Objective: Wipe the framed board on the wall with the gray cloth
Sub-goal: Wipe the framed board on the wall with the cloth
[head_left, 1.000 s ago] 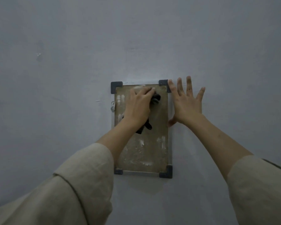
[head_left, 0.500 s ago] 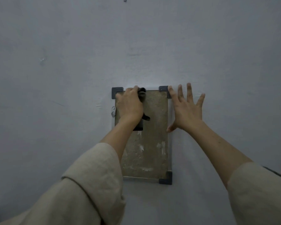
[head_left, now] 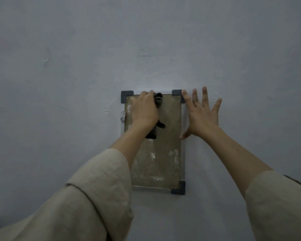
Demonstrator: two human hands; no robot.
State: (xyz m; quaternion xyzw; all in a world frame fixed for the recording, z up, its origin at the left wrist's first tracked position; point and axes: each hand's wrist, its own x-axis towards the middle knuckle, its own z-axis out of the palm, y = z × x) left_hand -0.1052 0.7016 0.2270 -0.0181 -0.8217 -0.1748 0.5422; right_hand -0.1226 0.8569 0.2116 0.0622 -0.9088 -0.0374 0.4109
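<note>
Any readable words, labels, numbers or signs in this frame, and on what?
None. The framed board shows only pale smears, no lettering. The gray cloth under the left hand, the wall and the right hand carry no text.

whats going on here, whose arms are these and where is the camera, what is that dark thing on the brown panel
There is no machine here: the arms belong to a person, and the camera sits on their head, looking at a wall. Hanging on it is a framed board, brownish with pale smears and dark corner caps. The left hand presses a dark gray cloth against the top of the board; part of the cloth hangs below the wrist. The right hand lies flat, fingers spread, on the wall at the board's right edge, apparently steadying it.
</note>
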